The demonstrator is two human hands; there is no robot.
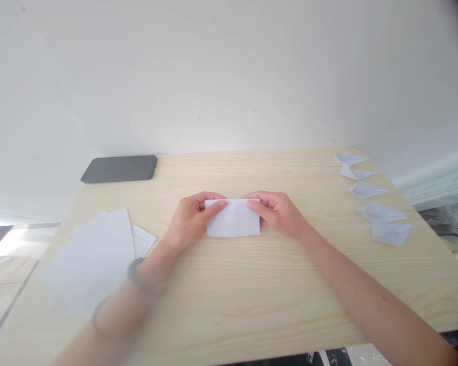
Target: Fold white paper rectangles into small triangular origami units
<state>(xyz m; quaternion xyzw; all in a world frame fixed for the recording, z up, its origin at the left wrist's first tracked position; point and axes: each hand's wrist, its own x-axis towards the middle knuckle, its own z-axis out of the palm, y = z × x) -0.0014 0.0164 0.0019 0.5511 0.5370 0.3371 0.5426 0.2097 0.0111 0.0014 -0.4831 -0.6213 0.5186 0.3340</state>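
A small folded sheet of white paper (233, 221) is held above the middle of the wooden table (229, 284), its folded-looking straight edge on the far side. My left hand (193, 216) pinches its upper left part, thumb on top and fingers behind. My right hand (278, 211) grips the upper right part the same way, the thumb pressed on the near face. Both thumbs lie close to the far edge with a short gap between them. The fingers behind the paper are partly hidden.
Loose white sheets (95, 254) lie in a pile at the left, partly behind my left forearm. A dark phone (120, 169) rests at the back left. Several folded paper pieces (366, 190) line the right side. A white wall (229, 76) rises behind the table.
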